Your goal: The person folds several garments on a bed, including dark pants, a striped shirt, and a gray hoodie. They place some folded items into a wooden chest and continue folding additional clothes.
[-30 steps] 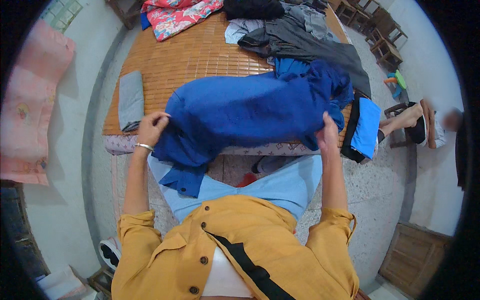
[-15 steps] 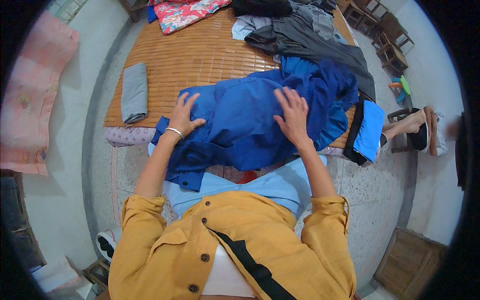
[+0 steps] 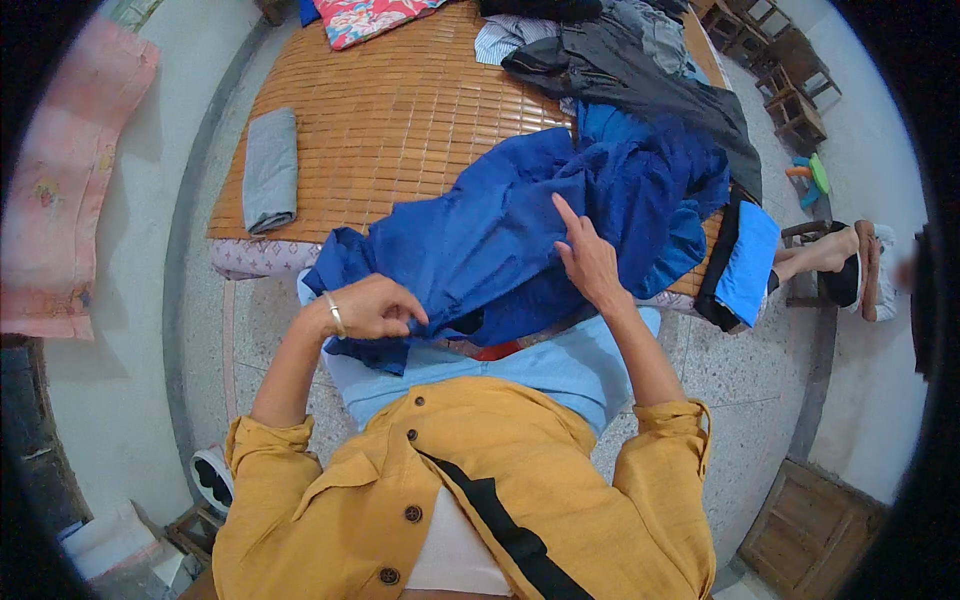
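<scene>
A dark blue jacket lies rumpled over the near edge of the bed, and its front part hangs down over my lap. My left hand, with a bangle at the wrist, has its fingers curled in a pinch on the jacket's near left part. Further right, my right hand rests on the cloth with the index finger stretched out and the thumb apart. The jacket's right end is bunched up against other clothes.
A bamboo mat covers the bed. On it lie a folded grey garment, dark trousers in a heap, a red floral cloth and a folded bright blue garment. Another person's leg shows at right, near wooden stools.
My left hand has moved down toward me and curled from spread fingers into a pinch. The jacket's left part has shifted and creased. My right hand has slid slightly down, its fingers less spread.
</scene>
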The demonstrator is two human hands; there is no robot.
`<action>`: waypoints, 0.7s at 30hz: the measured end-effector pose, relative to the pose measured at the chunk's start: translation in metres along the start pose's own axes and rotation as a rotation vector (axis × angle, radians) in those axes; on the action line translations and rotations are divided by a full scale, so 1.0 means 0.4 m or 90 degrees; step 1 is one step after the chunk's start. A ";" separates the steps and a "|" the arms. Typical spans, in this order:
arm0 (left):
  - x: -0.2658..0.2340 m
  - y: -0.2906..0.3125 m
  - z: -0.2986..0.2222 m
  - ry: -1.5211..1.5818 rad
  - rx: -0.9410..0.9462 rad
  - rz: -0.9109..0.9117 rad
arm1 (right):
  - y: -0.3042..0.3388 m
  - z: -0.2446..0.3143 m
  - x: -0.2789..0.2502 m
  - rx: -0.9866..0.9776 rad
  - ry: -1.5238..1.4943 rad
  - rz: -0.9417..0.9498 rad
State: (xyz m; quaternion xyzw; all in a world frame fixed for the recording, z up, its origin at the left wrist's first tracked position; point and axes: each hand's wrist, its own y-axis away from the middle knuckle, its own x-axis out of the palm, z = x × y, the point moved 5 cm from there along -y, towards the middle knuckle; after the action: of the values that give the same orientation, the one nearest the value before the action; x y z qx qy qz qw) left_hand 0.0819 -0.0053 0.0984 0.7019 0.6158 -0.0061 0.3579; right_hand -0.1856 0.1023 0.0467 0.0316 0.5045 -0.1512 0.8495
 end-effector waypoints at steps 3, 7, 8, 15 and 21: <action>0.045 -0.012 -0.028 0.080 0.065 0.146 | -0.037 -0.003 0.071 -0.011 0.121 0.072; -0.036 -0.084 -0.020 0.411 0.092 -0.083 | -0.045 -0.069 0.146 -0.054 0.141 0.059; -0.078 -0.104 -0.001 0.370 0.107 -0.275 | -0.038 -0.070 0.147 -0.071 0.134 0.040; -0.196 -0.312 0.206 -0.067 0.005 -0.600 | 0.025 0.021 0.120 -0.116 -0.009 0.078; -0.114 -0.410 0.197 -0.044 -0.094 -0.404 | 0.116 0.160 0.152 -0.251 -0.175 0.216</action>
State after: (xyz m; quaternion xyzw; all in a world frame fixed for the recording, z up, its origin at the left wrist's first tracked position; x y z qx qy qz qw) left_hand -0.0377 -0.0872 -0.0207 0.4465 0.7901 -0.0962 0.4087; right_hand -0.0910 0.1194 0.0206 -0.0714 0.3920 0.0910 0.9127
